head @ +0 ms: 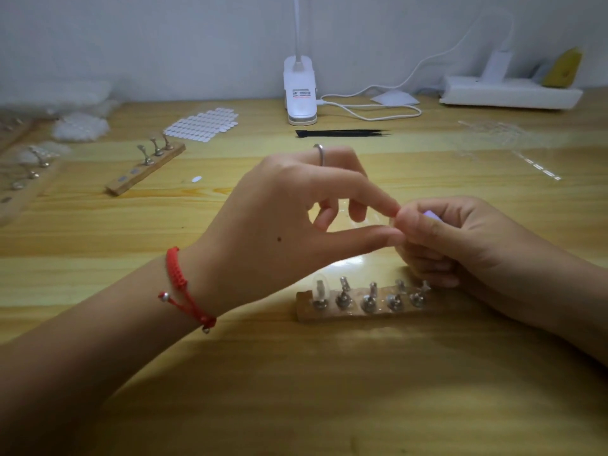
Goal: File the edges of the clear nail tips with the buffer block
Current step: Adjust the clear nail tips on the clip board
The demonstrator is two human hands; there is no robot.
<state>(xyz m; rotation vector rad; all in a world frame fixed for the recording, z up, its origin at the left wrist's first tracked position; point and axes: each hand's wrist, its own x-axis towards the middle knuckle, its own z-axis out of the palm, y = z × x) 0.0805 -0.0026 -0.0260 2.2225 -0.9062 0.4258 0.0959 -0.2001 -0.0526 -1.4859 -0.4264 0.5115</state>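
Observation:
My left hand (296,212) pinches a small clear nail tip (392,222) between thumb and forefinger above the table. My right hand (454,238) curls round a pale purple buffer block (431,214), of which only a corner shows, and holds it against the tip. Just below the hands lies a wooden holder strip (304,309) with several metal stands. One clear nail tip (320,286) sits on its leftmost stand; the other stands look bare.
A second wooden stand strip (144,171) lies at the left. Behind it is a sheet of adhesive tabs (202,123) and bags of clear tips (80,126). Black tweezers (342,133), a white clip lamp (300,90) and a power strip (510,93) sit at the back.

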